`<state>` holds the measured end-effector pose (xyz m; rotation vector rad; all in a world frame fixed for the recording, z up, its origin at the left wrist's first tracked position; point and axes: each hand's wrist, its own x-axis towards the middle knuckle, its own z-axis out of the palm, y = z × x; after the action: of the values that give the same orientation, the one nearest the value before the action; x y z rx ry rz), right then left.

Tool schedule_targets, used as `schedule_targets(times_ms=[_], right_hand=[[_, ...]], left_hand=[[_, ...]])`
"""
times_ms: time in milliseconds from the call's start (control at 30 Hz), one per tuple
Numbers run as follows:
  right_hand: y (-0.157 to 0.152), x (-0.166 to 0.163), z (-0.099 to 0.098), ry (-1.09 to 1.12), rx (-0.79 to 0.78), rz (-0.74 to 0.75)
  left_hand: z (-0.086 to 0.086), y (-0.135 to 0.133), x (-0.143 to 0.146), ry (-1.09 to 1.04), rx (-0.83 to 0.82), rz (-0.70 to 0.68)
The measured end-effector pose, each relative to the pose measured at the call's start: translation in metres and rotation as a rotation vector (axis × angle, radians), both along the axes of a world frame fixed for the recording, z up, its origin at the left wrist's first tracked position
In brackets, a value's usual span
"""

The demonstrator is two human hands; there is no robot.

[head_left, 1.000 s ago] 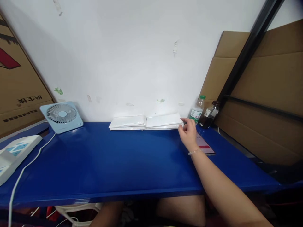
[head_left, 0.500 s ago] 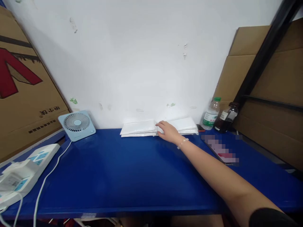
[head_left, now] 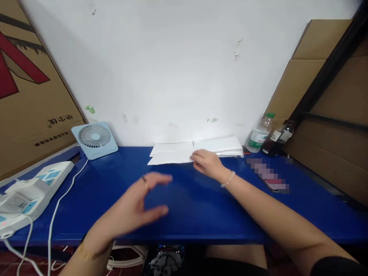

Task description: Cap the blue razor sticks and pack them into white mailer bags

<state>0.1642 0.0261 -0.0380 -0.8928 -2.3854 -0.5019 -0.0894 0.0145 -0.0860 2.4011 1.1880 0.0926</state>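
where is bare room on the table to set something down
The blue table shows bare between left hand and right hand, and between left hand and white cord. Crowded: far left, by power strip and fan; back right, by two bottles; back middle, by white stack.

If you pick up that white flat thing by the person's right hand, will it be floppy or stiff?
The thin, flat, white rectangular piece at the right hand's fingertips may bend a little, since its front edge looks slightly wavy. It's probably light, because it looks so thin. It likely won't roll, as it's flat rather than round.
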Motion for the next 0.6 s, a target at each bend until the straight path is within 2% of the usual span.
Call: schedule_targets(times_ms=[133,300,467,600], right_hand=[[-0.032,0.016,-0.009,-0.112,0.006,0.192],[-0.033,0.025,-0.011,-0.048,0.052,0.298],[-0.024,0.033,-0.013,0.232,0.099,0.162],[-0.023,0.033,-0.015,0.431,-0.068,0.057]], left_hand=[[0.007,0.016,0.016,0.037,0.072,-0.014],[0.032,0.031,0.034,0.038,0.24,0.002],[0.043,0.023,0.033,-0.035,0.276,0.114],[0.052,0.012,0.028,-0.022,0.313,0.112]])
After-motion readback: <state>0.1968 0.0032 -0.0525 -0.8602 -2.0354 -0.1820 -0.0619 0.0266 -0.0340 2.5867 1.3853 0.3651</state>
